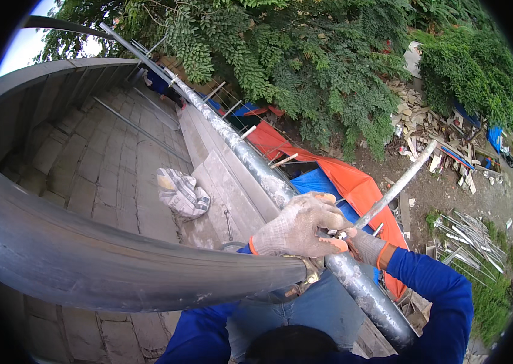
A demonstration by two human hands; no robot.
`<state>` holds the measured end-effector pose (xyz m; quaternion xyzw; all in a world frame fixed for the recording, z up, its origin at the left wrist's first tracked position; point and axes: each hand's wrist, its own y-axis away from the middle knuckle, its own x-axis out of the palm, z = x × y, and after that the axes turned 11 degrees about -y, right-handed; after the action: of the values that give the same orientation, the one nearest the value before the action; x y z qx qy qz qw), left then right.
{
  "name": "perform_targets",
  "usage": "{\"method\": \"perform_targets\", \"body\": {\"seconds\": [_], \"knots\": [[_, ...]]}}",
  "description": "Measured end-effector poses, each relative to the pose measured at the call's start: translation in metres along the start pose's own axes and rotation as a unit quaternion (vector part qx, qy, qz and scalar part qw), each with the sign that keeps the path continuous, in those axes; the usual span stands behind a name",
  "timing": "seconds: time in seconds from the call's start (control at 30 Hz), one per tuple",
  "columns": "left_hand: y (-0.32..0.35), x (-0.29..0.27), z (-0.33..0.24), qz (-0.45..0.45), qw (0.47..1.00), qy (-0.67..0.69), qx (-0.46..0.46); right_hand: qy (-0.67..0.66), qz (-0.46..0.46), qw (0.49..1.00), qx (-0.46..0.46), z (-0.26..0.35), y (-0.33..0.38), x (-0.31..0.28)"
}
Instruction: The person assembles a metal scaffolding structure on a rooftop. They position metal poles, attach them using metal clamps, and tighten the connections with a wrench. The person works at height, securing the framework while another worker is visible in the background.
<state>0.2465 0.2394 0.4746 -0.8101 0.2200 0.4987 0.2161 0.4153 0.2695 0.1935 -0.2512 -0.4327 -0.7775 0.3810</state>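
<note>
Here, high on a scaffold, both gloved hands meet at a joint on the long diagonal scaffold pipe. The left hand lies closed over the top of the pipe, fingers wrapped round it just above the brass-coloured coupler that clamps the dark horizontal tube to it. The right hand comes in from beyond the pipe, its blue sleeve bent round; it looks closed on something small at the joint, possibly a tool or bolt, though the left hand hides most of it. A thinner pipe runs away to the upper right from the same spot.

To work this joint well, the left hand's grip should stay firm and close to the coupler so the pipe cannot roll, while the right hand works with short, controlled turns; weight is best kept back over the concrete ledge, since an orange and blue tarpaulin and loose rubble lie far below. A crumpled sack rests on the block paving.
</note>
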Motion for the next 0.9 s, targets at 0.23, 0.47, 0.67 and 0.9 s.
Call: {"method": "perform_targets", "body": {"seconds": [0.23,0.47,0.67,0.9], "knots": [[-0.010,0.007,0.003,-0.008,1.000,0.013,0.011,-0.173,-0.069,0.978,-0.091,0.048,0.285,0.089],[-0.004,0.014,0.009,-0.024,0.999,0.025,0.012,0.158,0.002,0.949,-0.273,0.111,0.292,0.155],[0.003,0.018,0.008,-0.016,1.000,0.024,-0.010,0.482,-0.078,0.704,-0.516,0.148,0.262,0.163],[0.003,0.057,0.019,-0.442,0.802,0.388,-0.101,0.307,-0.049,0.663,-0.681,0.221,0.074,0.233]]}}
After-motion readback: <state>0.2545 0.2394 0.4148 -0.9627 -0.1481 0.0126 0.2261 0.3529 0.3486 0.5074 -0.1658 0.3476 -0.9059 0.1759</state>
